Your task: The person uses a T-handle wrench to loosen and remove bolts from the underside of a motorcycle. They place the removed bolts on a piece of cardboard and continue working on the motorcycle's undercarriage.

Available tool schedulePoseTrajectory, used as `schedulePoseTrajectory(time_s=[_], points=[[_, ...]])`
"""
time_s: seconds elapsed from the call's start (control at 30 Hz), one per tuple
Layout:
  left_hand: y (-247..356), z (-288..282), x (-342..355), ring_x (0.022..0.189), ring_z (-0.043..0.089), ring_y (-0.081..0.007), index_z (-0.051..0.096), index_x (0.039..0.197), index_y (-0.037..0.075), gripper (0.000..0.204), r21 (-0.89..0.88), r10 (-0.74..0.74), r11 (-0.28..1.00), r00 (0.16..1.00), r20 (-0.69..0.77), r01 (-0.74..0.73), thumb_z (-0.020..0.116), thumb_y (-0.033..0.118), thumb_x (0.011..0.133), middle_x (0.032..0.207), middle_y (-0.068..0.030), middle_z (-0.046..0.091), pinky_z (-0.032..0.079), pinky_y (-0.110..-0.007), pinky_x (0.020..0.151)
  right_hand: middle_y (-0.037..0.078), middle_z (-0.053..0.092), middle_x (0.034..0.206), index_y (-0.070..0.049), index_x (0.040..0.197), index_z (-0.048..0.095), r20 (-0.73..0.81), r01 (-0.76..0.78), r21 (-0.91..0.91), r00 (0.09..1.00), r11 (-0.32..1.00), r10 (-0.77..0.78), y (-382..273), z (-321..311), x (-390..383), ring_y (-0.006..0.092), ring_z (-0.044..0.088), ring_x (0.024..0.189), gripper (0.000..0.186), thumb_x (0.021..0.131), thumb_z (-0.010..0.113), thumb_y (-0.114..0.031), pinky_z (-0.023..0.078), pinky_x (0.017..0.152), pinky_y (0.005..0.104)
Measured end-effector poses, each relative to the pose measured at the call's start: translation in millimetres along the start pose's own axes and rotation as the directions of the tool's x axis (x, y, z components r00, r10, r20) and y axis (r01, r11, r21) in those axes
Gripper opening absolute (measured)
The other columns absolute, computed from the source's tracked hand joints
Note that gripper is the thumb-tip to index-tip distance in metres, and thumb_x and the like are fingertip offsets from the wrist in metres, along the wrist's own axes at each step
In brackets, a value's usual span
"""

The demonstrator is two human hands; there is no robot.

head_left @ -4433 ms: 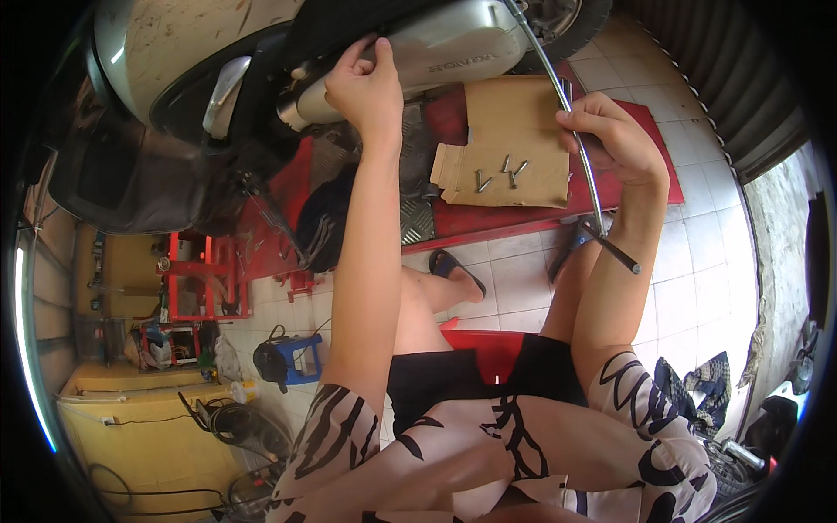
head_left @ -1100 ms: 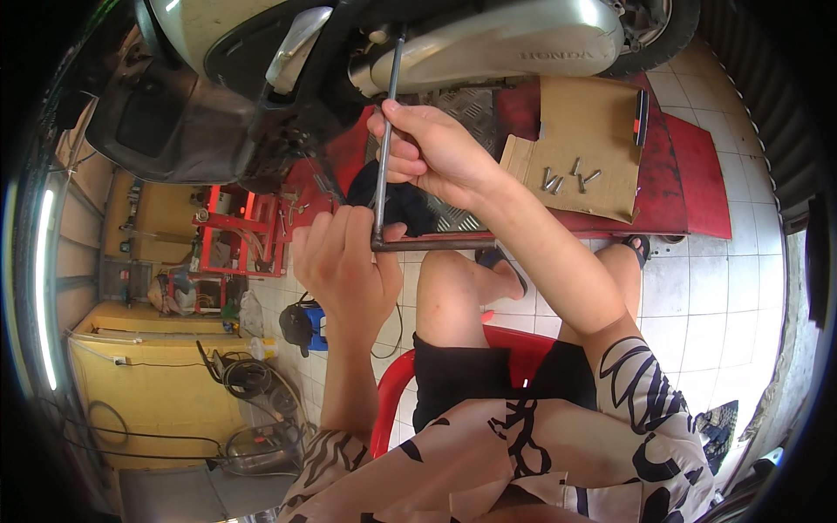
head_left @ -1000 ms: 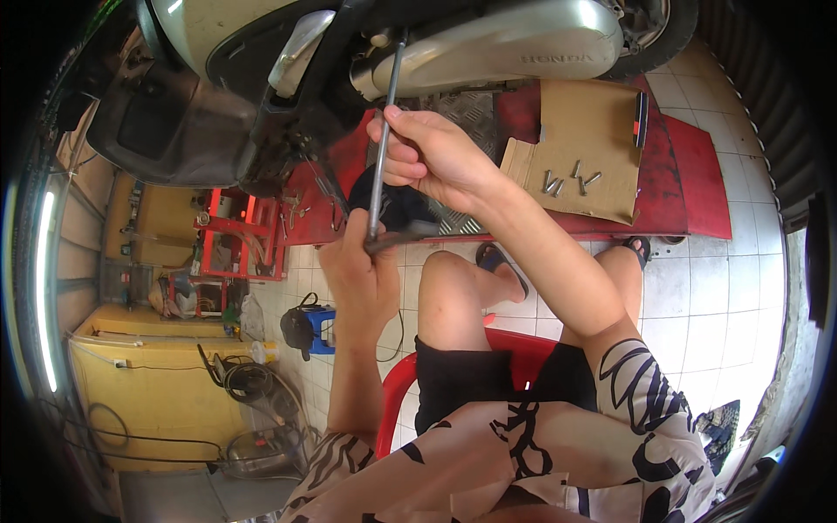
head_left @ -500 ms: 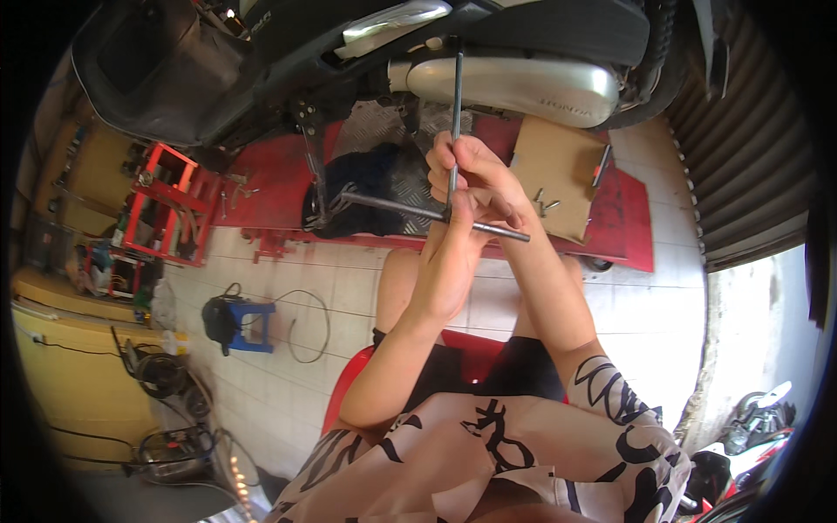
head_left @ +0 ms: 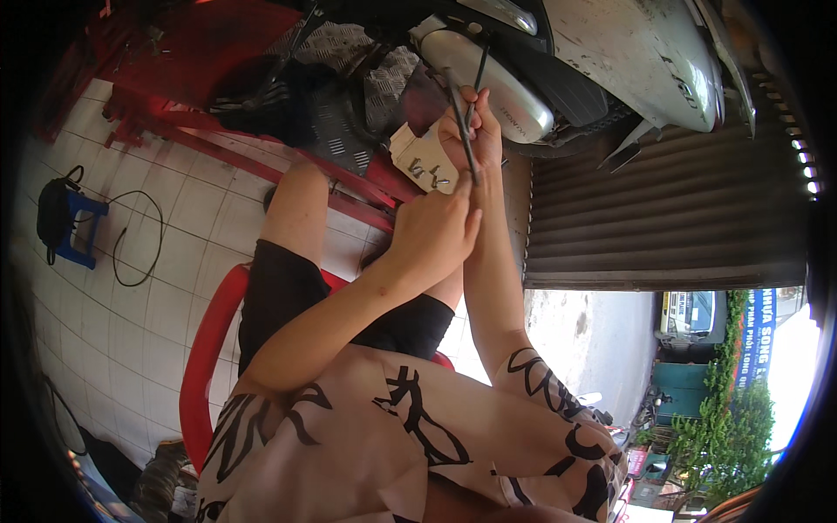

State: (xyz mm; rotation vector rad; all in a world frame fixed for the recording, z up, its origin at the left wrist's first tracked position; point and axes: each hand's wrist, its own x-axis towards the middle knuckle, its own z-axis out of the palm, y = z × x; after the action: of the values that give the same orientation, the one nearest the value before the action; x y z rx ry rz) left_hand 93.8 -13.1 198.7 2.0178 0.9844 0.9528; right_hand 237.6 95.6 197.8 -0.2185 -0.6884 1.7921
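A dark metal T-handle wrench [head_left: 453, 92] is in my hands, in front of the motorbike's silver engine cover [head_left: 501, 91]. One slim bar points up over the cover; whether its tip touches the bike I cannot tell. The crossing bar slants down toward me. My right hand [head_left: 481, 135] is closed around the wrench near where the bars meet. Lower down, my left hand [head_left: 432, 234] has its fingers curled at the near end of the crossing bar. Some of its fingertips are hidden.
Several bolts [head_left: 438, 177] lie on a cardboard piece [head_left: 405, 150] on the red lift platform [head_left: 183, 139]. A dark cloth [head_left: 261, 100] lies further left. A blue stool [head_left: 85, 228] holds a black bag. I sit on a red chair [head_left: 202, 349]; a corrugated shutter [head_left: 654, 227] stands to the right.
My view has swung to the right. The crossing bar has turned from lying sideways to slanting toward me. My left hand has shifted from the bars' junction to the crossing bar's near end.
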Motion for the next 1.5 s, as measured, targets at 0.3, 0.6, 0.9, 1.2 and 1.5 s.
schedulePoseTrajectory(time_s=[0.3, 0.6, 0.9, 1.2, 1.5], points=[[-12.6, -0.3, 5.4, 0.055, 0.063, -0.0318, 0.032, 0.143, 0.002, 0.066, -0.145, -0.111, 0.986, 0.978, -0.175, 0.086, 0.061, 0.02, 0.087, 0.06, -0.0134, 0.061, 0.049, -0.04, 0.053, -0.008, 0.032, 0.058, -0.008, 0.089, 0.051, -0.193, -0.026, -0.215, 0.981, 0.976, -0.016, -16.1, 5.6, -5.2, 0.0043, 0.025, 0.05, 0.024, 0.097, 0.056, -0.03, 0.025, 0.048, 0.0213], [11.3, -15.8, 9.5, 0.047, 0.059, -0.0262, 0.036, 0.14, -0.003, 0.063, -0.331, -0.204, 0.933, 0.966, -0.16, 0.142, 0.062, 0.016, 0.086, 0.054, -0.009, 0.056, 0.045, -0.035, 0.047, -0.008, 0.031, 0.057, -0.005, 0.09, 0.051, -0.296, -0.045, -0.309, 0.954, 0.95, -0.051, -29.3, 7.0, -2.6, 0.0037, 0.024, 0.048, 0.024, 0.096, 0.057, -0.027, 0.024, 0.046, 0.0202], [22.5, -26.9, 10.0, 0.045, 0.056, -0.0218, 0.029, 0.145, -0.004, 0.07, -0.57, -0.176, 0.821, 0.96, -0.219, 0.021, 0.063, 0.017, 0.087, 0.054, -0.0099, 0.055, 0.046, -0.032, 0.05, -0.008, 0.033, 0.058, -0.005, 0.093, 0.053, -0.332, -0.04, -0.302, 0.941, 0.952, -0.066, -28.4, 0.1, 3.8, 0.0037, 0.025, 0.048, 0.021, 0.096, 0.056, -0.025, 0.024, 0.047, 0.0205], [16.6, -23.8, 13.2, 0.046, 0.056, -0.0206, 0.024, 0.148, 0.002, 0.074, -0.516, -0.01, 0.855, 0.992, -0.126, -0.057, 0.063, 0.013, 0.086, 0.055, -0.0073, 0.055, 0.044, -0.029, 0.049, -0.008, 0.032, 0.059, -0.004, 0.094, 0.053, -0.244, -0.05, -0.232, 0.97, 0.972, -0.009, -23.1, -7.1, 20.3, 0.0036, 0.025, 0.049, 0.018, 0.098, 0.053, -0.021, 0.024, 0.048, 0.0202], [15.2, -16.0, 9.7, 0.048, 0.057, -0.0206, 0.032, 0.143, -0.003, 0.067, -0.523, 0.121, 0.85, 0.989, 0.079, -0.063, 0.063, 0.014, 0.086, 0.054, -0.0094, 0.054, 0.044, -0.03, 0.05, -0.009, 0.033, 0.059, -0.001, 0.098, 0.053, -0.269, -0.028, -0.213, 0.963, 0.977, -0.031, -36.2, -12.1, 11.8, 0.0022, 0.025, 0.048, 0.019, 0.098, 0.052, -0.021, 0.024, 0.048, 0.0201]])
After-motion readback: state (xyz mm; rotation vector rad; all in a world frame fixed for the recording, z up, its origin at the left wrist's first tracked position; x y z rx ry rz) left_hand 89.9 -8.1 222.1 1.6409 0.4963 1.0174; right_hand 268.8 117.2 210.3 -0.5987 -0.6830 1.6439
